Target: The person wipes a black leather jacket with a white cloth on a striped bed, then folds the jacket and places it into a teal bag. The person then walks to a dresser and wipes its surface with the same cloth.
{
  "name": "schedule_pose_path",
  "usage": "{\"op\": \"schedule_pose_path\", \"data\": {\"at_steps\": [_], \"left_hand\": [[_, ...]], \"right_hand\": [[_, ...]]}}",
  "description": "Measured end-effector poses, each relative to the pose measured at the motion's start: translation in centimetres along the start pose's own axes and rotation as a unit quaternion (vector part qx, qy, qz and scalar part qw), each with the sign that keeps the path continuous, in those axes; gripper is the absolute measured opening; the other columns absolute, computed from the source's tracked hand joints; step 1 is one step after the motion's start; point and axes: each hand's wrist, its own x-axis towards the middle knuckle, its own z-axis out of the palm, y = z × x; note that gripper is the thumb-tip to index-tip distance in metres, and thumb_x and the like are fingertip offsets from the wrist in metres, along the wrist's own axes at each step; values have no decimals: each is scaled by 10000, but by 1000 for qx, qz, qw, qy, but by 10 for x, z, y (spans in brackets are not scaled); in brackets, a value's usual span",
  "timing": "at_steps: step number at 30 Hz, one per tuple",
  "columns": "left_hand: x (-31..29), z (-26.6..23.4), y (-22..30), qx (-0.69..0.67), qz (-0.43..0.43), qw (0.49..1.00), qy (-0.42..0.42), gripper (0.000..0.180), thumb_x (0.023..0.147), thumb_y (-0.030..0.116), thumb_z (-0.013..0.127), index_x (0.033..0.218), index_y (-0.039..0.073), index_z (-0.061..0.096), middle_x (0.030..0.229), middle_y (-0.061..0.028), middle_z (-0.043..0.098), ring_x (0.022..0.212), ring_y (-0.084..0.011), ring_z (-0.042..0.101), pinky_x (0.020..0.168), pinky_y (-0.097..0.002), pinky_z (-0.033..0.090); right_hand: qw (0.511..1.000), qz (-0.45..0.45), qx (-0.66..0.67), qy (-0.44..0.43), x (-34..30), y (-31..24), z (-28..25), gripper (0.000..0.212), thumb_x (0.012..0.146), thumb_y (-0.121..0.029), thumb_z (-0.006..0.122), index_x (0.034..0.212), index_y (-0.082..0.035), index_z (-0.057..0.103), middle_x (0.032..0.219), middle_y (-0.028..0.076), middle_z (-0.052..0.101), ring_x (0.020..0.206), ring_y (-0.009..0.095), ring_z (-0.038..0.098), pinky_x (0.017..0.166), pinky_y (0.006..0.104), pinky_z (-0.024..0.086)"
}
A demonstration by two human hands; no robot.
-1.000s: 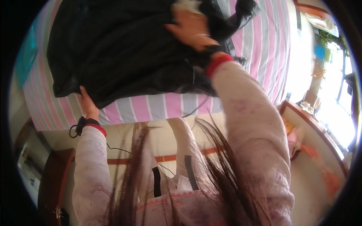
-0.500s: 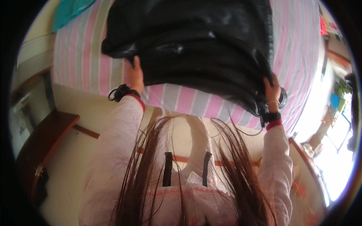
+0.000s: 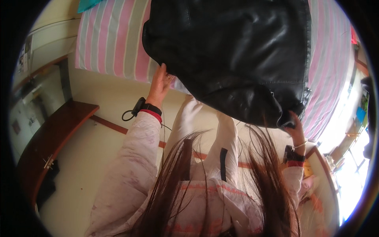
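We get strong daylight from the window [image 3: 351, 166] at lower right, blown out there. The black jacket [image 3: 237, 51] shows soft sheen, detail crushed. Heavy fisheye bending at the rim, black vignette corners. Hair [image 3: 177, 189] near the lens is blurred.

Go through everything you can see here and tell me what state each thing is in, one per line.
Black leather jacket: lying spread on the bed, lower edge lifted at both corners.
Left hand: gripping the jacket's left corner.
Right hand: gripping the jacket's right corner.
Striped bedsheet: flat, partly covered by the jacket.
Wooden furniture: standing at left.
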Motion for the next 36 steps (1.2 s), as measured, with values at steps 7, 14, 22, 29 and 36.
{"op": "schedule_pose_path", "data": {"at_steps": [7,14,22,29,36], "left_hand": [[9,39,11,-90,-1,996,1,478,985,353,599,1348,49,528,1370,-75,570,1234,-235,538,1081,-398,408],[5,-2,-5,-135,-17,991,-17,428,1020,344,519,1311,31,540,1285,-90,613,1129,-233,589,968,-397,474],[11,-19,-2,-87,-84,988,101,419,981,361,593,1248,38,592,1210,-103,656,1085,-269,607,926,-435,489],[36,14,41,79,51,994,62,586,979,401,594,1407,23,460,1379,-103,538,1218,-238,546,1058,-397,438],[28,15,92,150,-73,985,43,600,934,313,680,1385,-25,475,1340,-113,567,1187,-250,587,975,-390,521]], "right_hand": [[975,-170,65,127,39,-147,190,643,753,84,557,1388,1,492,1353,164,539,1270,273,505,1066,372,391],[833,-384,-398,8,142,-193,393,487,900,-265,619,1355,-133,508,1418,35,493,1330,207,456,967,441,429],[848,-180,-441,230,105,-28,145,374,885,-23,504,1246,-63,596,1337,122,573,1197,338,554,997,435,444],[815,-279,-426,275,146,-129,272,283,924,-40,491,1178,-66,612,1148,153,623,1072,242,585,957,394,467],[838,-383,-374,109,206,-121,233,289,908,-190,550,1164,-82,627,1080,111,643,977,280,639,841,414,509]]}}
